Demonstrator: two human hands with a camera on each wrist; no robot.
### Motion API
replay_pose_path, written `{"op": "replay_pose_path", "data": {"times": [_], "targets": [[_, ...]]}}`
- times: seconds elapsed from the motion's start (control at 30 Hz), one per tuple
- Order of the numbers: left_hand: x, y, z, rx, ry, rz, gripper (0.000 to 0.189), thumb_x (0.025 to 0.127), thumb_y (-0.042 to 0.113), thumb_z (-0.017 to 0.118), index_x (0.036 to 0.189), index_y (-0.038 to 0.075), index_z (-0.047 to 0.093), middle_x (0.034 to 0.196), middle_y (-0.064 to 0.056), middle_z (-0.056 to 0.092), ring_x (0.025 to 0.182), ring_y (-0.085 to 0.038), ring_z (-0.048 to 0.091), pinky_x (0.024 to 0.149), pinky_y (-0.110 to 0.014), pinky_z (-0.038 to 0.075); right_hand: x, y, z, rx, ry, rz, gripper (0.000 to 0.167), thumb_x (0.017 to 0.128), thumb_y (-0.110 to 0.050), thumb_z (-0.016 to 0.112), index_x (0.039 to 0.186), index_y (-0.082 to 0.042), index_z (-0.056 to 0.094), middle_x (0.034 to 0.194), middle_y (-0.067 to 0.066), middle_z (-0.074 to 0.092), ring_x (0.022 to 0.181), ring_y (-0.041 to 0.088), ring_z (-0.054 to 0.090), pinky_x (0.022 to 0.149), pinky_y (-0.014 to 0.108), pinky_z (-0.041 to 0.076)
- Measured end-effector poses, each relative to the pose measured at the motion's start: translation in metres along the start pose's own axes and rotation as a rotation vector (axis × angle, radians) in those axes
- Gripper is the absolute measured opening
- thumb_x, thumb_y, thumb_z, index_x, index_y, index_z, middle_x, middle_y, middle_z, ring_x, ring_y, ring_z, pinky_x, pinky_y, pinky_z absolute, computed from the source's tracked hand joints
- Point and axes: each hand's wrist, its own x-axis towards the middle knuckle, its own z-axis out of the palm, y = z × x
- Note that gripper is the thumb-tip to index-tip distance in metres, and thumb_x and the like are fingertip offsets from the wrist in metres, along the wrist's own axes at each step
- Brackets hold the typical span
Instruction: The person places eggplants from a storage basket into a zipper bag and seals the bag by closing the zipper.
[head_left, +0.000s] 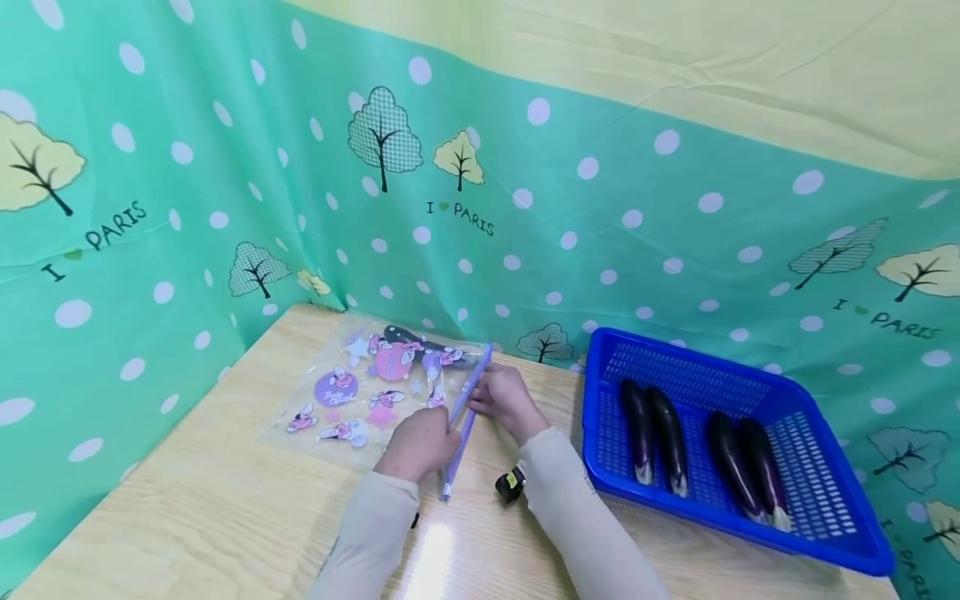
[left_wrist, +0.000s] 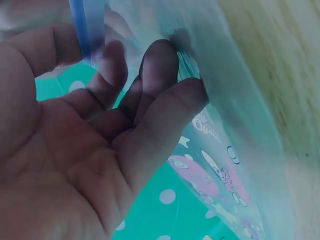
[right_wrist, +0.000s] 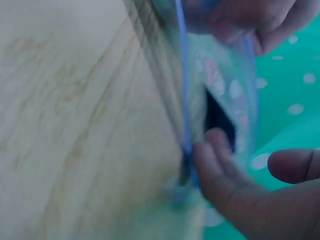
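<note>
Patterned green fabric (head_left: 622, 258) hangs like walls behind the desk and along its left side, the two stretches meeting near the desk's far left corner. Pale round dots (head_left: 538, 111) are scattered across it, among cartoon trees (head_left: 384, 140), some yellow and some checked, with black lettering (head_left: 461, 218) reading "I PARIS" around a small green heart. A plain pale-yellow band (head_left: 675, 75), lightly creased, runs across the top. The desk (head_left: 202, 492) has light wood grain, and a bright white reflection (head_left: 431, 558) shines on its near edge.
</note>
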Motion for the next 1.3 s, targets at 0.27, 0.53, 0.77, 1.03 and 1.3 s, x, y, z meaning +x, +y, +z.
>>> {"op": "replay_pose_path", "data": {"times": [0.27,0.53,0.77,1.03,1.3], "targets": [[-0.001,0.0,0.008,0.161,0.073,-0.031,0.057,0.092,0.021,0.066,0.135,-0.011,0.05,0.091,-0.021,0.066,0.077,-0.037,0.067,0.066,-0.051,0.054,-0.055,-0.031,0.012,-0.431,0.016,-0.242,0.063,0.092,-0.006,0.052,0.153,-0.004,0.039,0.149,0.027,0.042,0.123,0.039,0.053,0.1,0.055,0.044],[-0.004,0.001,0.011,0.249,0.025,-0.074,0.047,0.089,0.022,0.066,0.127,-0.005,0.058,0.093,-0.022,0.067,0.084,-0.042,0.067,0.068,-0.054,0.053,-0.122,-0.08,-0.029,-0.547,0.001,-0.464,0.032,0.098,-0.004,0.055,0.128,0.0,0.065,0.114,0.017,0.069,0.099,0.03,0.067,0.085,0.043,0.055],[-0.003,0.003,0.005,0.268,-0.016,-0.079,0.052,0.093,0.024,0.063,0.134,-0.006,0.054,0.101,-0.024,0.066,0.091,-0.044,0.066,0.074,-0.055,0.053,-0.147,-0.107,-0.108,-1.149,0.087,-0.346,0.026,0.103,-0.021,0.055,0.12,-0.007,0.068,0.087,0.003,0.064,0.069,0.017,0.058,0.066,0.037,0.047],[-0.005,0.004,0.009,0.242,-0.041,-0.063,0.052,0.093,0.024,0.063,0.134,-0.006,0.054,0.101,-0.024,0.067,0.091,-0.044,0.066,0.075,-0.055,0.053,-0.116,-0.085,-0.16,-1.57,-0.151,-0.015,0.024,0.1,-0.023,0.063,0.105,0.0,0.064,0.072,0.005,0.055,0.064,0.019,0.054,0.062,0.035,0.045],[-0.007,0.014,0.012,0.221,-0.031,-0.04,0.054,0.091,0.024,0.065,0.136,-0.005,0.055,0.107,-0.025,0.068,0.097,-0.044,0.066,0.079,-0.055,0.052,-0.096,-0.06,-0.191,-1.658,-0.096,0.099,0.073,0.095,-0.031,0.07,0.144,0.014,0.041,0.092,0.011,0.064,0.076,0.024,0.057,0.077,0.043,0.049]]}}
